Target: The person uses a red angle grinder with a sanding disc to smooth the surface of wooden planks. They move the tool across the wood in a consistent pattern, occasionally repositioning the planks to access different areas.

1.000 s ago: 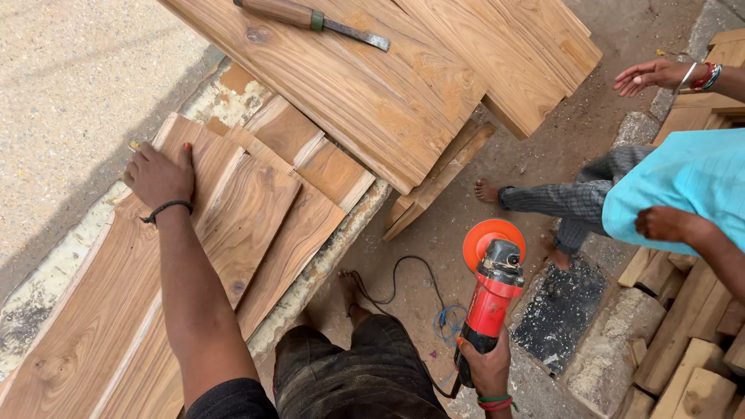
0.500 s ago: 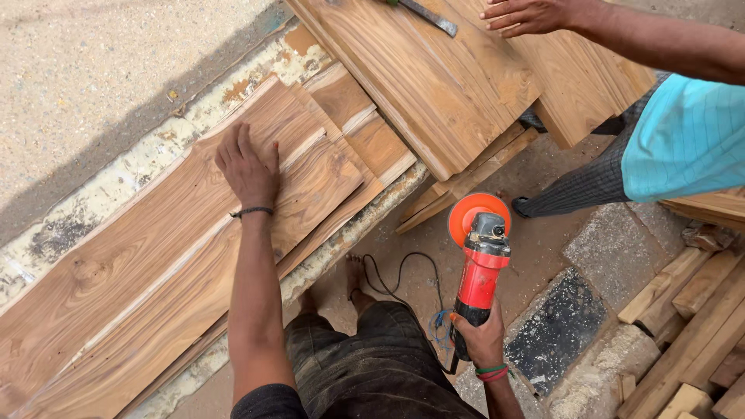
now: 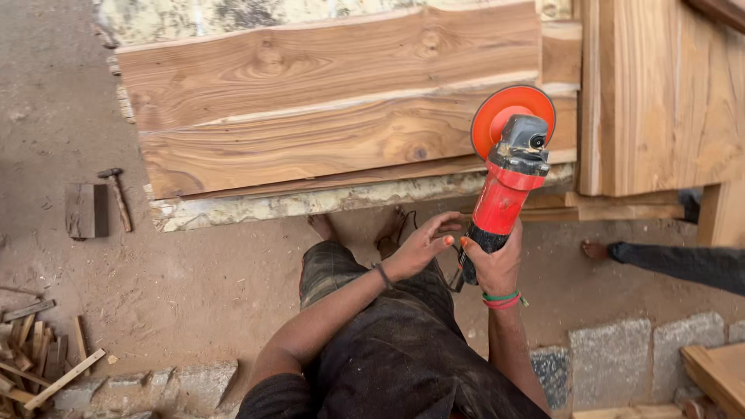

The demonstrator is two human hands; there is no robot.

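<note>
Head view: the right hand (image 3: 490, 264) is wrapped tight around the rear handle of a red angle grinder (image 3: 504, 186), whose orange disc (image 3: 512, 112) hangs over the near edge of the stacked wooden planks (image 3: 326, 116). The left hand (image 3: 419, 247) has its fingers spread loosely, holding nothing, its fingertips just beside the grinder's handle. A hammer (image 3: 116, 198) and a wooden block (image 3: 85, 209) lie on the dirt ground (image 3: 178, 287), off the planks' left end.

Open dirt floor (image 3: 178, 287) left of the knees; stacked planks (image 3: 326, 116) and grinder (image 3: 508, 182) ahead.
</note>
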